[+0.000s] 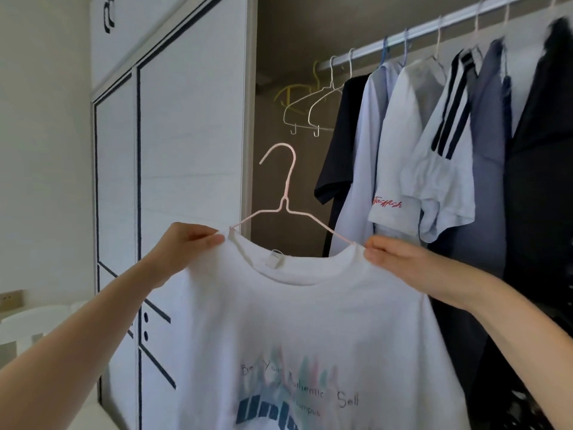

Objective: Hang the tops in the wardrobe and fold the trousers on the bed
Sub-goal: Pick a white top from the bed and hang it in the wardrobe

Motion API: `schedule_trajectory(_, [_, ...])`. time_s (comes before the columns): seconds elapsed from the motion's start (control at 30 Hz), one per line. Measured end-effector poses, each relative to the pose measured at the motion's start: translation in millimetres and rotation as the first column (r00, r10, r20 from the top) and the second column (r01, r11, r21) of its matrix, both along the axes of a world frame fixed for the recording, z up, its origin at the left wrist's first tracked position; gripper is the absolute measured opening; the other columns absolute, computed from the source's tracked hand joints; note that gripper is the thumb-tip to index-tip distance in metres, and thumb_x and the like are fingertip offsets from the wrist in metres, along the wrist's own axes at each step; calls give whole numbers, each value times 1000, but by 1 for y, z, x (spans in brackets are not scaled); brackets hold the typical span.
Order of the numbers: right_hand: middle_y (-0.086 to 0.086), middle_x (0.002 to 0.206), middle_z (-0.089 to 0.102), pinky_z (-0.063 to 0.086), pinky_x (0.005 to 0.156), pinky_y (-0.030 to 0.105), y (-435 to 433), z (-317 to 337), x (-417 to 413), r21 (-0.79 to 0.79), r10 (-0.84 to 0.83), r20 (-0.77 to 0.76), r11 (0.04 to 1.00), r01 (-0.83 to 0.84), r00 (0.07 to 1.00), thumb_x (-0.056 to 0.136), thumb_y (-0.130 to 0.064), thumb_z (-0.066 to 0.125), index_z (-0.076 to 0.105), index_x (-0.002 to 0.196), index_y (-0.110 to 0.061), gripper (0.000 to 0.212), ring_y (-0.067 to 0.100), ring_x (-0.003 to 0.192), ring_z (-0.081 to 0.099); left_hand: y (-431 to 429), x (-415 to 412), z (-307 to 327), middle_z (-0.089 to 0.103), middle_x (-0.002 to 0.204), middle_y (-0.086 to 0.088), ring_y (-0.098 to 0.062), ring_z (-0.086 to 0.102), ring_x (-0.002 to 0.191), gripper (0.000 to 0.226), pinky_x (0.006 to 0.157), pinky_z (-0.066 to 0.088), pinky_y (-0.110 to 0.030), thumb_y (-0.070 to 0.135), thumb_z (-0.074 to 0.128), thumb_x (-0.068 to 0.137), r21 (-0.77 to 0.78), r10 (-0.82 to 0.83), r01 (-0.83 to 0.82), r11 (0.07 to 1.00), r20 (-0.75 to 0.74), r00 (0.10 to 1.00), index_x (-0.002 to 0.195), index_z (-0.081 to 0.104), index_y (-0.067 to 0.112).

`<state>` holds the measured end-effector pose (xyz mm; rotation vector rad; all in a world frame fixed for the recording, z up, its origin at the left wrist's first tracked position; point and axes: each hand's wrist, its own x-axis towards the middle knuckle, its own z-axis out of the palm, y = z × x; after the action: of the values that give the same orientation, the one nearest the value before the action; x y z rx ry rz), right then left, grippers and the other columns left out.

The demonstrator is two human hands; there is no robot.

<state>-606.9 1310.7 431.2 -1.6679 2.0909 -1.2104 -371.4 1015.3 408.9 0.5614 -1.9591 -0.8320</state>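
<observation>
Wardrobe (288, 32) behind, left hand (189, 240) and right hand (400, 262) pinch upright T-shirt (294, 321); hanger (284, 203) hook up.

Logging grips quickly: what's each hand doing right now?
Left hand: pinches the white T-shirt by the collar.
Right hand: pinches the white T-shirt too.

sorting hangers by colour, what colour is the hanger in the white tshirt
Pale pink hanger, seen in the head view.

White printed T-shirt (297, 321) lower centre of frame, neckline stretched wide, pale pink wire hanger (283, 193) threaded through its collar, hook upright, open wardrobe (310, 32) behind
</observation>
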Motion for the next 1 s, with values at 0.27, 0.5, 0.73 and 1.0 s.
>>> schedule_trajectory(0.27, [8,91,76,57,72,24,16,21,3,-208,139,448,977,-48,883,85,-15,61,75,90,-12,15,14,78,72,16,-47,11,66,74,1,-19,56,68,26,64,43,-31,24,52,100,-215,120,-104,971,64,991,83,71,20])
schedule_trajectory(0.5, [3,79,75,56,58,17,32,59,13,-369,295,543,925,-92,787,74,-22,60,80,68,-15,22,10,69,72,37,-96,32,56,72,2,-12,49,66,28,57,35,-25,23,45,102,-225,135,-119,967,58,989,78,60,21])
schedule_trajectory(0.73, [-5,54,68,46,42,10,23,89,26,-385,184,487,923,21,854,92,-21,59,71,48,-16,45,0,47,64,27,-145,50,62,77,0,-18,56,72,28,60,42,-27,30,43,102,-154,152,-151,977,-3,988,83,63,23])
schedule_trajectory(1.0, [-10,48,64,43,40,8,-19,111,51,-456,58,395,878,141,917,92,-21,62,62,83,-15,11,-3,41,59,6,-190,93,62,115,6,-14,55,104,32,88,40,-27,33,44,104,-70,-124,118,991,-100,987,128,61,19])
